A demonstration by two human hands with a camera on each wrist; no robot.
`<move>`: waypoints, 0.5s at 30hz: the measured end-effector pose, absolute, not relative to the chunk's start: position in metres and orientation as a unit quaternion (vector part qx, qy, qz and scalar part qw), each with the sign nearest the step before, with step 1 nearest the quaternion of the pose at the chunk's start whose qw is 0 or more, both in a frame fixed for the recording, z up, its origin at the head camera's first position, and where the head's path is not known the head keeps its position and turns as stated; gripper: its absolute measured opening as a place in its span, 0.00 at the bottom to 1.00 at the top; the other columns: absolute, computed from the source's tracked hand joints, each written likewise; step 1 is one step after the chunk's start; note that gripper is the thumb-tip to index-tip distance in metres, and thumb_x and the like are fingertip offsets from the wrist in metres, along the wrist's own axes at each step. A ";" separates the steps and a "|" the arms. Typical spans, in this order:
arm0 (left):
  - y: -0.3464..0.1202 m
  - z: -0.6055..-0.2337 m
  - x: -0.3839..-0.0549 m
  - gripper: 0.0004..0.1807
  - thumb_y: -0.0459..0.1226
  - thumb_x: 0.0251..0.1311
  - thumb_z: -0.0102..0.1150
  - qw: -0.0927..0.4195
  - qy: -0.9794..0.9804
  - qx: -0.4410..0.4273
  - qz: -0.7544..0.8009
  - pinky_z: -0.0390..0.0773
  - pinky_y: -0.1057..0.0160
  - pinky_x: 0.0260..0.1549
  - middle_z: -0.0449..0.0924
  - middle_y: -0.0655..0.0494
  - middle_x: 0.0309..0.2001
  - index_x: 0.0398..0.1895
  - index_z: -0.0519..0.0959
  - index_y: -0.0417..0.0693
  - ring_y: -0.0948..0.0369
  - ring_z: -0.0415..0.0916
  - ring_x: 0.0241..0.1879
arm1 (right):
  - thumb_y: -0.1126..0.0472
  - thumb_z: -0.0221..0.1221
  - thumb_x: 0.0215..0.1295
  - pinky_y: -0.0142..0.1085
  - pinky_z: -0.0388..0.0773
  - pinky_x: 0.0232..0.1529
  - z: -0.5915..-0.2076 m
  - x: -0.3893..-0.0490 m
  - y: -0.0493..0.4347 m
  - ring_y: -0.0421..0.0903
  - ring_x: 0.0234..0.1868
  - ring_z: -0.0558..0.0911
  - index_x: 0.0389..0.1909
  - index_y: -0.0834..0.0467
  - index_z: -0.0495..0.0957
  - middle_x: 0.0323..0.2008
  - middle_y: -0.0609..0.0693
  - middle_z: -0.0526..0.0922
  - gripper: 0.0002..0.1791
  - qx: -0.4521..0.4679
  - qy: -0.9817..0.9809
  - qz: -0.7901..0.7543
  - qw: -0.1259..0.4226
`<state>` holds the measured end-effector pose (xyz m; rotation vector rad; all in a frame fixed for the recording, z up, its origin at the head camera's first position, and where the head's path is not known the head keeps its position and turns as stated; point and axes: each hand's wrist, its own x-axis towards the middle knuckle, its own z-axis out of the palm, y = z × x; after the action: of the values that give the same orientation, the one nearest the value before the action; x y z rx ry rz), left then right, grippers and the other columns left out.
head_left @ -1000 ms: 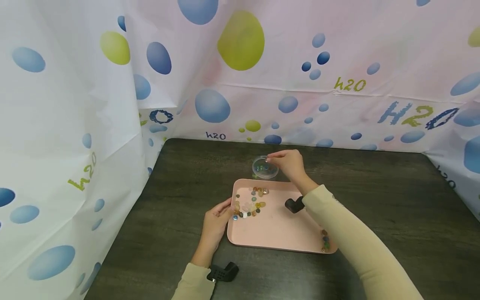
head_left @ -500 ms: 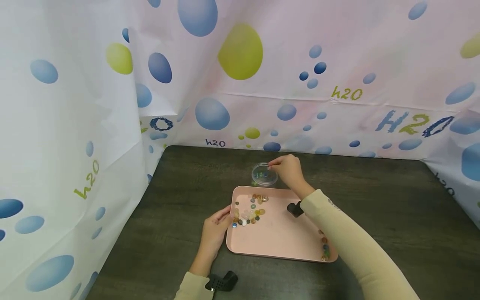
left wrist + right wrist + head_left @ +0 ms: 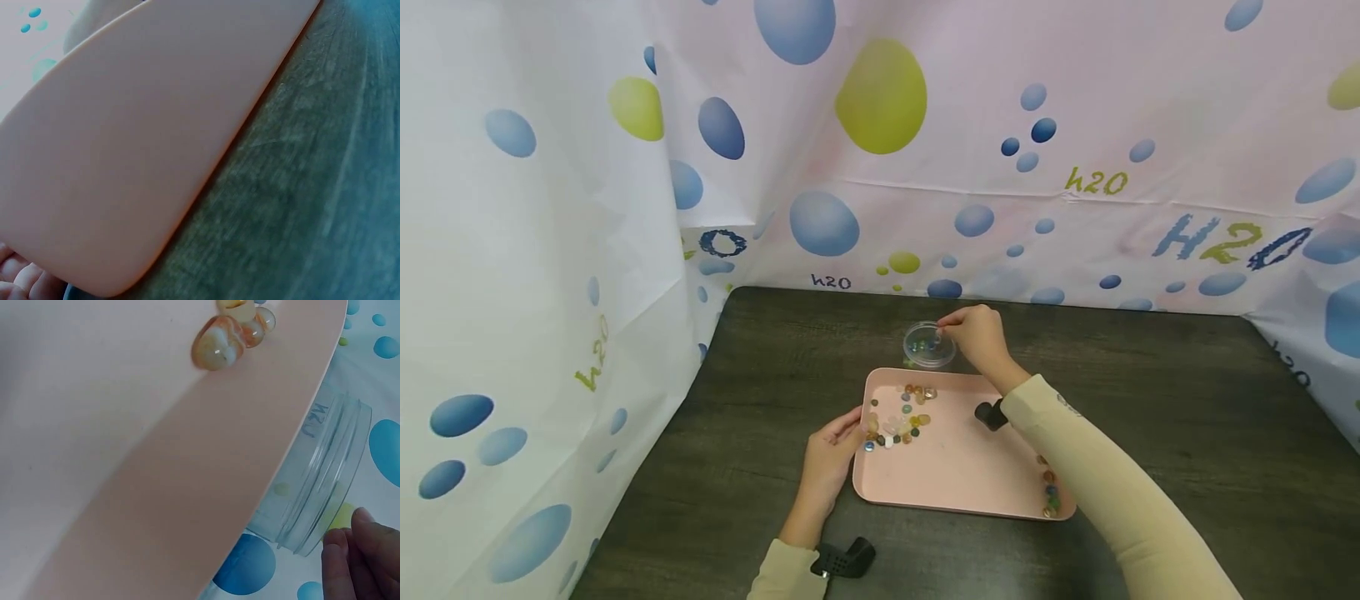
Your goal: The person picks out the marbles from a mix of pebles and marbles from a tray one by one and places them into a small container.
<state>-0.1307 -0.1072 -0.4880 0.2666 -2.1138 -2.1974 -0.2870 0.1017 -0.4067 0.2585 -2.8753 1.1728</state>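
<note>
My left hand (image 3: 829, 454) grips the left rim of a pink tray (image 3: 955, 475), thumb at the edge. In the left wrist view, fingers (image 3: 28, 278) show at the tray's lower corner. Beyond the tray stands a clear round jar (image 3: 929, 362) with several coloured glass stones inside. My right hand (image 3: 979, 335) is over the jar's right side, fingertips right at its rim. Thumb and fingers come together beside the jar mouth in the right wrist view; I cannot tell whether a stone is between them.
Several polished stones (image 3: 895, 427) lie in the tray's left part, amber, white, dark green and blue. More stones (image 3: 1050, 492) line its right edge, partly behind the right sleeve (image 3: 1097, 467). The dark wooden table (image 3: 760, 367) meets a spotted curtain (image 3: 880, 208) at the back.
The right hand's fingertips have lowered slightly at the jar; a small pale stone seen at them a second ago no longer shows clearly. The left hand stays on the tray. The head view shifted slightly.
</note>
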 end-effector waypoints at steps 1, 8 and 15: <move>-0.107 -0.486 -0.130 0.19 0.32 0.60 0.58 0.039 -0.690 0.087 -0.718 0.77 0.68 0.49 0.75 0.38 0.54 0.54 0.75 0.33 0.51 0.73 0.56 | 0.58 0.61 0.60 0.31 0.71 0.26 -0.407 -0.286 0.102 0.48 0.38 0.82 0.39 0.57 0.85 0.38 0.53 0.86 0.09 0.080 -0.920 0.382 0.014; -0.107 -0.496 -0.133 0.20 0.35 0.59 0.59 0.035 -0.690 0.095 -0.716 0.76 0.68 0.50 0.76 0.41 0.54 0.54 0.75 0.37 0.53 0.73 0.56 | 0.55 0.63 0.58 0.31 0.70 0.28 -0.409 -0.264 0.101 0.50 0.40 0.81 0.43 0.56 0.84 0.42 0.52 0.85 0.13 0.044 -0.883 0.467 -0.007; -0.108 -0.502 -0.135 0.20 0.36 0.59 0.60 0.045 -0.690 0.091 -0.716 0.76 0.69 0.49 0.76 0.43 0.54 0.55 0.76 0.38 0.54 0.74 0.56 | 0.55 0.62 0.60 0.41 0.78 0.50 -0.420 -0.239 0.095 0.46 0.52 0.78 0.43 0.56 0.84 0.41 0.51 0.85 0.13 0.042 -0.844 0.533 -0.044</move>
<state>-0.1347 -0.1080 -0.5018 0.2772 -2.1082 -2.1882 -0.2391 0.0954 -0.4199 0.1352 -2.7290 1.7219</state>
